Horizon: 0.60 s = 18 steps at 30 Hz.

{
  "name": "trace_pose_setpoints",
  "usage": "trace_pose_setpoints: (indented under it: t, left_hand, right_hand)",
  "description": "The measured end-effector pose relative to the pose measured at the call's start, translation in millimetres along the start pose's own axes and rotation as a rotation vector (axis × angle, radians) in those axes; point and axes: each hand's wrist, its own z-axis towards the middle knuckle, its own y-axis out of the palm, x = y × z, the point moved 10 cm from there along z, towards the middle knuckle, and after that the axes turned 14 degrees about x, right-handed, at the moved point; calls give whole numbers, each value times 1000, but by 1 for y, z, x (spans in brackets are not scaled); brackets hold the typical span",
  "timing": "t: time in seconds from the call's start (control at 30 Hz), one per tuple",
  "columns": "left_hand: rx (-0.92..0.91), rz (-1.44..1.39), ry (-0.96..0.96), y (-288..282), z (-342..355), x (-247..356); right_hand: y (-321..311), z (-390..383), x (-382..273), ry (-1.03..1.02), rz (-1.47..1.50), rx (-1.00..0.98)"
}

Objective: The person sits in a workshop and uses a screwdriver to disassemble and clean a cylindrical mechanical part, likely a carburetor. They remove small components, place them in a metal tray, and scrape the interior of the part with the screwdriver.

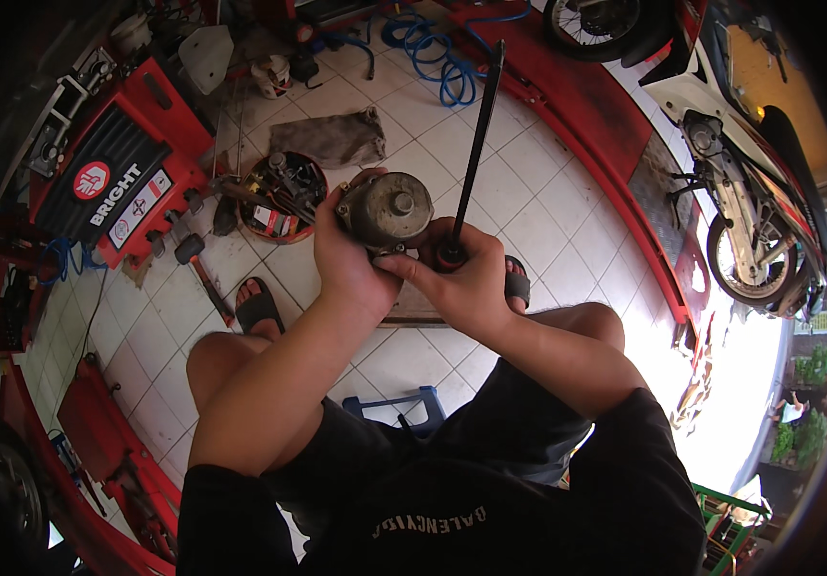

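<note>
My left hand (337,252) is wrapped around a cylindrical metal motor part (387,209), greyish and grimy, with a round boss on its upward face. Closed around the dark and red handle of a long screwdriver (477,144) is my right hand (479,288). The black shaft points away from me and up, with its tip clear of the part. My right thumb reaches over to the part's lower edge, close to my left palm. Part of the handle is hidden by my fingers. Under my hands, a low board (415,311) shows partly on the tiled floor.
A round red tray (274,239) of tools sits ahead left, near a brown rag (332,137). A hammer (210,286) lies by my left foot, beside a red machine (106,182). A blue hose (454,84) coils beyond; a red ramp (615,144) and motorcycle (745,206) stand right.
</note>
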Motion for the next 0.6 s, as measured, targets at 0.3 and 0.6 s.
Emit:
trace_pose_setpoints:
  t: [0.3, 0.6]
  left_hand:
    - [63, -25, -13, 2, -8, 1]
    - [3, 13, 22, -1, 3, -1]
  right_hand:
    - [-1, -1, -12, -90, 30, 0]
    - [-2, -1, -4, 11, 16, -15]
